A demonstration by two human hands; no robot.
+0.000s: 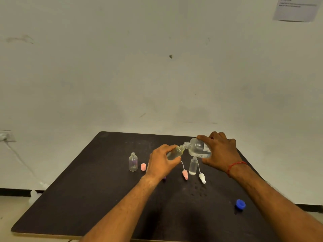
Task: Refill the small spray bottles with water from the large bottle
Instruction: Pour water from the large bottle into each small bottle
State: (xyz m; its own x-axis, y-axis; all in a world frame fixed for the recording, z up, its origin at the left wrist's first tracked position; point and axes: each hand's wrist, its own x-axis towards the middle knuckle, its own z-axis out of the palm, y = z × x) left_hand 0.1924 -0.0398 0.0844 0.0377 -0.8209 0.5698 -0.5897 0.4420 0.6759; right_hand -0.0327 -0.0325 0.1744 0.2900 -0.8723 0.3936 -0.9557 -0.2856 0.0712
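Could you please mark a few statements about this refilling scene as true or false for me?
1. The right hand holds the large bottle tipped, its mouth at the mouth of the tilted small bottle in the left hand. True.
2. The large bottle has its cap on. False: the blue cap lies on the table, beside the right forearm.
3. An open clear bottle stands upright to the left of the left hand. True.
4. Every spray head is fitted on a bottle. False: the pink spray head and the white spray head lie loose on the table.
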